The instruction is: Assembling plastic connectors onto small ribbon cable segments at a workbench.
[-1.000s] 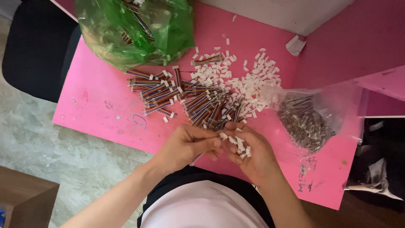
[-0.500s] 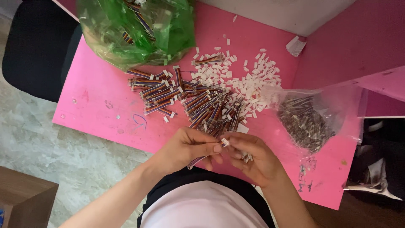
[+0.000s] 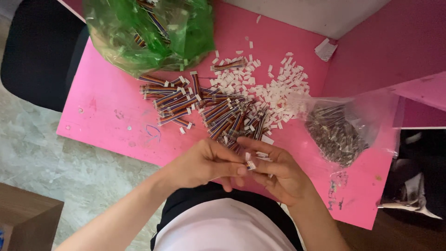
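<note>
A small piecework bench, likely home-based, is showing here: a scuffed pink table (image 3: 116, 116) is sitting on marble-patterned flooring (image 3: 55, 162), heaped with short multicoloured wire harnesses (image 3: 209, 109), loose white connector housings (image 3: 274, 88) and bulk plastic bags (image 3: 153, 32)

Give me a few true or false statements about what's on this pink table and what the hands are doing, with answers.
1. The green bag lies at the table's far left. True.
2. The table is blue. False: it is pink.
3. Both hands, left hand and right hand, meet over a small white connector. True.
4. The clear bag is beside the left hand. False: it lies to the right.
5. The wire bundles lie on the floor. False: on the table.
</note>
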